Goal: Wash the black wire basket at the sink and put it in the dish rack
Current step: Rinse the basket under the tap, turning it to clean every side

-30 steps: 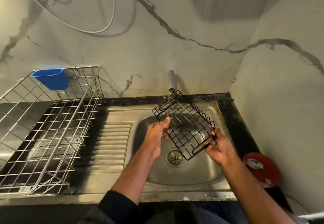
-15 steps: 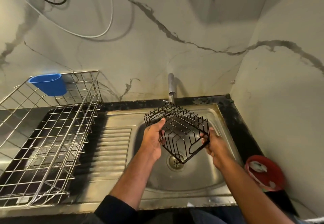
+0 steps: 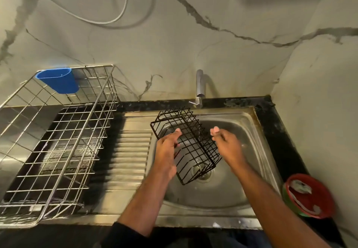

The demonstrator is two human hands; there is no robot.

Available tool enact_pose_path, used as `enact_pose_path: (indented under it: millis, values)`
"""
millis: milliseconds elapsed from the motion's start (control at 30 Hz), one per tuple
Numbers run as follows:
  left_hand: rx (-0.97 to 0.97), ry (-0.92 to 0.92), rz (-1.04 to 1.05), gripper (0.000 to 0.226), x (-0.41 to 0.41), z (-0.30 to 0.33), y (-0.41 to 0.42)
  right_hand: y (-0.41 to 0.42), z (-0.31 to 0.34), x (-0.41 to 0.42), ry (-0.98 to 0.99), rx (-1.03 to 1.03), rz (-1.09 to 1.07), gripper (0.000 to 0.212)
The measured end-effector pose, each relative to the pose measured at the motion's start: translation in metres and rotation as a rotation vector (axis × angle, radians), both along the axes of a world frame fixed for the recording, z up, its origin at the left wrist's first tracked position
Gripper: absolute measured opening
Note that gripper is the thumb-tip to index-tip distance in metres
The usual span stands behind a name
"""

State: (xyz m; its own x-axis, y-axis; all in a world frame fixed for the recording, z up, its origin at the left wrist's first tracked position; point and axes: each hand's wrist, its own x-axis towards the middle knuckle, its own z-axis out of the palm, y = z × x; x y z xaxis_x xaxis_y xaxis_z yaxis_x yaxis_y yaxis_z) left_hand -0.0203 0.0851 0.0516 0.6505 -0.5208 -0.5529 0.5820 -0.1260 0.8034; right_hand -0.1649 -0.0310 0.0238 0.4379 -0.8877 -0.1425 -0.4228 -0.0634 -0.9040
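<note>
Black wire basket (image 3: pixel 187 145) tilting over the sink (image 3: pixel 249 131), long axis running from tap (image 3: pixel 199 86) toward drain, left hand (image 3: pixel 167 147) gripping it, right hand (image 3: pixel 225 143) seemingly touching it with fingers loose, dish rack (image 3: pixel 58 141) sitting left of sink.

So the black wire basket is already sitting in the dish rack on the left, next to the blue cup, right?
Not quite. The head view shows the black wire basket held over the sink beneath the tap, with the left hand gripping it and the right hand beside it. The dish rack is on the left with the blue cup at its rim, as you said.
</note>
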Motion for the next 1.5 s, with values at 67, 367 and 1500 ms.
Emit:
enact_pose_path:
  millis: [67, 367, 1500]
  values:
    - [-0.006, 0.008, -0.019, 0.034, 0.007, -0.002, 0.0, -0.003, 0.0, 0.008, 0.041, -0.011, 0.013, 0.044]
    - [0.038, -0.109, -0.069, 0.032, 0.03, -0.014, -0.011, -0.04, -0.003, 0.061, -0.247, 0.234, -0.078, 0.026]
    - [0.074, -0.279, -0.252, 0.049, 0.051, -0.065, -0.072, -0.148, -0.047, 0.153, 0.21, -0.256, 0.459, 0.036]
